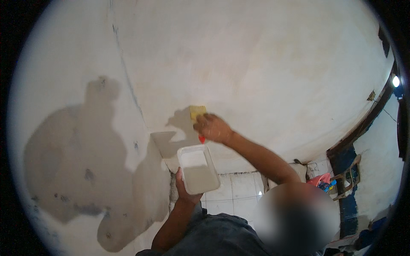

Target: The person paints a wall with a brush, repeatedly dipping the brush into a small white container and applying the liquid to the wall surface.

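A flat paintbrush with a yellow head and a red handle end is gripped in my right hand. Its head is at the pale plastered wall, near the corner; whether the bristles touch the surface cannot be told. Lower down, my left hand holds a white rectangular plastic tub by its left side and underside. The tub is tilted towards me, and whitish liquid, seemingly paint, lies in it. My fingers under the tub are hidden.
A second wall with dark stains and my shadow meets the first at a cracked corner. White floor tiles lie below. To the right are a plastic chair, a pink container and a lit bulb. A blurred patch hides the lower right.
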Available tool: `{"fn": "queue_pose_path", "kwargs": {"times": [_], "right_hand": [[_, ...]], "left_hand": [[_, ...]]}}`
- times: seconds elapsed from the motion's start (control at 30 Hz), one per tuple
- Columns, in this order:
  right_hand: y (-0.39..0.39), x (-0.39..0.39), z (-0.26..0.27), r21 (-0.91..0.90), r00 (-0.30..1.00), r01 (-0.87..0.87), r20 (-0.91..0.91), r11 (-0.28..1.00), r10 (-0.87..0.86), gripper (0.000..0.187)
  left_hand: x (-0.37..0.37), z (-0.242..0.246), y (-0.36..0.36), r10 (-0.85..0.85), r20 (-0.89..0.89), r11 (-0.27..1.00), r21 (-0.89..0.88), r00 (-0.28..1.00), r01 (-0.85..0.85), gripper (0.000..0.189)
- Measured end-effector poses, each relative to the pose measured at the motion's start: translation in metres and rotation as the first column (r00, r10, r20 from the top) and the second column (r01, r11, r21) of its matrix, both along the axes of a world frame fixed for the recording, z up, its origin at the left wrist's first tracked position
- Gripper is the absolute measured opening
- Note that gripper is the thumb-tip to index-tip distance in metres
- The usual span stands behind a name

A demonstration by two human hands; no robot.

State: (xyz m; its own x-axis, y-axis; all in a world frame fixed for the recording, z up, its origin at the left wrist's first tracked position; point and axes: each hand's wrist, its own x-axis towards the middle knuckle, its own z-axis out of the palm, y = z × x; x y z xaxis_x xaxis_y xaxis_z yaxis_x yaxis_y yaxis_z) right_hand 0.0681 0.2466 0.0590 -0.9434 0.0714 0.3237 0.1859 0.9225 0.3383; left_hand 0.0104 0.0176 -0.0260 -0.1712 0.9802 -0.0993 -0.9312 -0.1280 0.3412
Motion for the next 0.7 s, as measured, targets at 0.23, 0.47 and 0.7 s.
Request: {"fn": "queue_pose_path", "kwargs": {"times": [0.23, 0.47, 0.7], "right_hand": [[0.005, 0.008, 0.234, 0.041, 0.82, -0.069, -0.567, 0.997, 0.08, 0.014], [0.042, -0.009, 0.08, 0.579, 0.971, 0.088, -0.231, 0.81, 0.06, 0.028], [0.017, 0.012, -0.056, -0.123, 0.994, 0.053, 0.102, 0.991, -0.04, 0.022]], "left_hand": [[-0.009, -0.014, -0.019, 0.009, 0.166, 0.997, 0.068, 0.986, -0.021, 0.065], [-0.011, -0.013, -0.029, 0.038, 0.172, 0.999, 0.004, 0.984, -0.039, 0.065], [-0.016, -0.024, -0.048, 0.113, 0.174, 0.991, -0.09, 0.978, -0.098, 0.067]]}}
